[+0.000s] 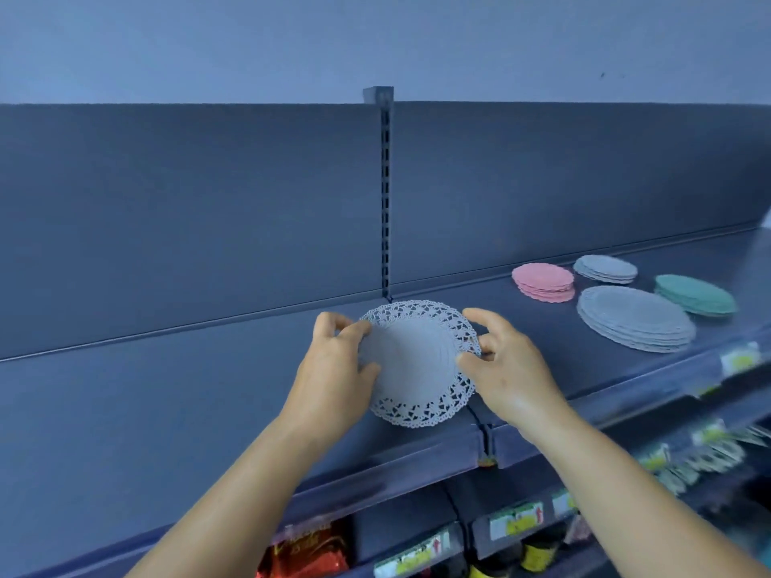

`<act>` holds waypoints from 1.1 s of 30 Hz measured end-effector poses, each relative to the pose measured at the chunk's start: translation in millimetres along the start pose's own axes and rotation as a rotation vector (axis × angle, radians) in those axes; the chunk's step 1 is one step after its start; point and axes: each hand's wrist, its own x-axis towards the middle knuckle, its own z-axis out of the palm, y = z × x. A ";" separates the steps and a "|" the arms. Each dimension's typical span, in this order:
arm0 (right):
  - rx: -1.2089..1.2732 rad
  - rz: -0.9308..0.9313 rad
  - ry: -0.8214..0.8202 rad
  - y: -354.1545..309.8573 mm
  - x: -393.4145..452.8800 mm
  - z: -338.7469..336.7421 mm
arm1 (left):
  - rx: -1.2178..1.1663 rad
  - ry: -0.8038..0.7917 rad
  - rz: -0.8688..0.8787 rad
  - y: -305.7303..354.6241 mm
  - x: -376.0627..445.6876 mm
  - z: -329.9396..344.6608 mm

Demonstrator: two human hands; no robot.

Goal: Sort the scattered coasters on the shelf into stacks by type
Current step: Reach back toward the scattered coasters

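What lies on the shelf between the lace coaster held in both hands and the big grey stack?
Nothing: in the head view the shelf is bare between the held lace coaster and the big grey stack.

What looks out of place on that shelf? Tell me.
Only the white lace coaster, held off the shelf by the left hand and right hand, apart from the four neat stacks at right.

I hold a round grey lace-edged paper coaster (417, 362) (tilted) above the shelf; pink (543, 281), grey (605, 269), green (694, 294) and larger grey (636, 318) stacks lie right.
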 end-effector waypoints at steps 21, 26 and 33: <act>-0.085 0.162 0.331 165.9 82.8 -232.8 | -0.039 -0.266 0.271 214.6 123.5 211.0; -0.174 0.184 0.296 190.8 132.1 -250.8 | 0.051 -0.306 0.325 227.3 171.4 247.4; -0.454 0.195 0.128 212.9 173.2 -258.6 | 0.292 -0.459 0.251 225.5 205.8 278.3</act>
